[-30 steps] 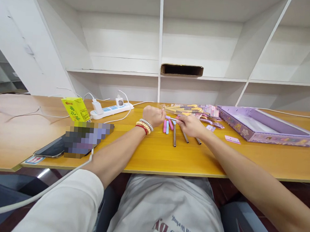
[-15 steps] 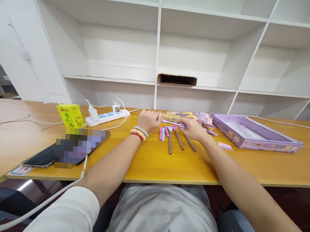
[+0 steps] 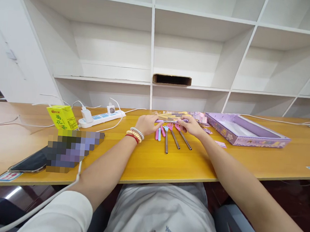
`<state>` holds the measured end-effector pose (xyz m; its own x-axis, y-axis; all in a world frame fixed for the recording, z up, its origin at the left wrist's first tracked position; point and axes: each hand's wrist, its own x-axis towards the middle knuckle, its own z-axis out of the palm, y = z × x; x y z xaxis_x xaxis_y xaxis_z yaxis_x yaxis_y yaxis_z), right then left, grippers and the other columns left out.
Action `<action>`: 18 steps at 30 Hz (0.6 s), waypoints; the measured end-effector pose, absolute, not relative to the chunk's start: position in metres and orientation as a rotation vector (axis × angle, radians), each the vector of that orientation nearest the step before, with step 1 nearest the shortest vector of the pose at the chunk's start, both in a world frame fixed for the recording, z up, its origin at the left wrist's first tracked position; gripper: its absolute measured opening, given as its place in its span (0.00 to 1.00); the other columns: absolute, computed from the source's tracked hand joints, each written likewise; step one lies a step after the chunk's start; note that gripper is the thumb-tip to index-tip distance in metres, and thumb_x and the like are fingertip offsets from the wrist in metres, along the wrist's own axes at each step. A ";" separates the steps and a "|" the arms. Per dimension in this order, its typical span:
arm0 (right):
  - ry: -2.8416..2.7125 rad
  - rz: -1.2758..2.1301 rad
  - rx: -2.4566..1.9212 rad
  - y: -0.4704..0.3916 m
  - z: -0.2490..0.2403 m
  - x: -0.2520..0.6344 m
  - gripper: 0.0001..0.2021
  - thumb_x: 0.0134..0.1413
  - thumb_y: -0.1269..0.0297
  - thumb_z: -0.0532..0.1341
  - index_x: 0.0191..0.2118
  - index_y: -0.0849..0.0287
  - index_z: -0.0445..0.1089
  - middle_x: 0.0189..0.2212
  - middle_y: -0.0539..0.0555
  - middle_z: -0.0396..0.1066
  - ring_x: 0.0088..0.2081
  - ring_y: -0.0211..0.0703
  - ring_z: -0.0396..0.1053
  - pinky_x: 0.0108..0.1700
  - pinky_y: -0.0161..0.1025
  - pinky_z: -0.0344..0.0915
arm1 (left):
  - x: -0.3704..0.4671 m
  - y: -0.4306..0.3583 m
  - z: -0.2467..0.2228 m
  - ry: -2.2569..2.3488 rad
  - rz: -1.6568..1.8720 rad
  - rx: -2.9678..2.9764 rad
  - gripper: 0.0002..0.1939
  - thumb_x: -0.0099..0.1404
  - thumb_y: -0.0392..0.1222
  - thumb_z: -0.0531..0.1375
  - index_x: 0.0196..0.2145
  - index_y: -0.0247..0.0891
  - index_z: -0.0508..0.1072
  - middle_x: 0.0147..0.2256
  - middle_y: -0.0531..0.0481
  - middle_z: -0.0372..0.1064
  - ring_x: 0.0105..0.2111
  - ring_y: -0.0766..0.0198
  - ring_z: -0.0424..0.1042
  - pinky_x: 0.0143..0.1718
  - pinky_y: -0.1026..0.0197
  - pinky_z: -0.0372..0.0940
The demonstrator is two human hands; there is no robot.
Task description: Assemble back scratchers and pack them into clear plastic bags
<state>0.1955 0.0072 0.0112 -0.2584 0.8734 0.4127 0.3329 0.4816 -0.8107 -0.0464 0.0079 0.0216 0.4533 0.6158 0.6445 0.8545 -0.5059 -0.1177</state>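
Observation:
My left hand (image 3: 147,125) and my right hand (image 3: 190,126) hold the two ends of a purple back scratcher (image 3: 170,122) level above the table. Its handle end is at my left fingers, where the thumb now sticks out; the head end is in my right fingers. Just below lie three back scratchers with metal rods: a blue-headed one (image 3: 166,140), a pink-headed one (image 3: 174,137) and another pink one (image 3: 185,139). Beside my left thumb are loose grips, a pink one (image 3: 156,134) and a blue one (image 3: 159,134) among them.
Behind my hands lie yellow-handled sticks (image 3: 171,115) and pink packaging (image 3: 199,116). A purple box tray (image 3: 260,142) stands on the right. To the left are a power strip (image 3: 103,119), a yellow drink carton (image 3: 63,117) and a phone (image 3: 30,160). White shelves (image 3: 112,48) rise behind the table (image 3: 150,169).
My left hand has loosened from a fist, its thumb now stretched out along the back scratcher. The view has shifted slightly to the right.

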 end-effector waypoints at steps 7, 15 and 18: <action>-1.752 0.819 -1.038 0.008 0.012 0.198 0.18 0.46 0.50 0.63 0.27 0.58 0.58 0.17 0.49 0.67 0.17 0.34 0.62 0.19 0.31 0.56 | -0.049 0.017 0.019 -1.167 -0.795 -2.308 0.20 0.65 0.55 0.51 0.34 0.38 0.74 0.33 0.46 0.74 0.33 0.59 0.70 0.33 0.58 0.55; -2.123 0.995 -1.081 -0.010 0.021 0.190 0.14 0.49 0.58 0.62 0.40 0.59 0.62 0.22 0.49 0.70 0.19 0.34 0.64 0.22 0.32 0.58 | -0.054 0.022 0.022 -0.918 -0.936 -2.341 0.19 0.59 0.58 0.58 0.30 0.36 0.73 0.30 0.44 0.72 0.34 0.58 0.67 0.38 0.55 0.56; -2.227 0.823 -1.117 -0.012 0.025 0.189 0.17 0.57 0.51 0.53 0.37 0.61 0.67 0.18 0.47 0.64 0.17 0.32 0.57 0.22 0.32 0.53 | -0.050 0.021 0.024 -0.824 -1.083 -2.418 0.19 0.56 0.57 0.61 0.31 0.36 0.73 0.32 0.44 0.71 0.36 0.58 0.67 0.40 0.56 0.58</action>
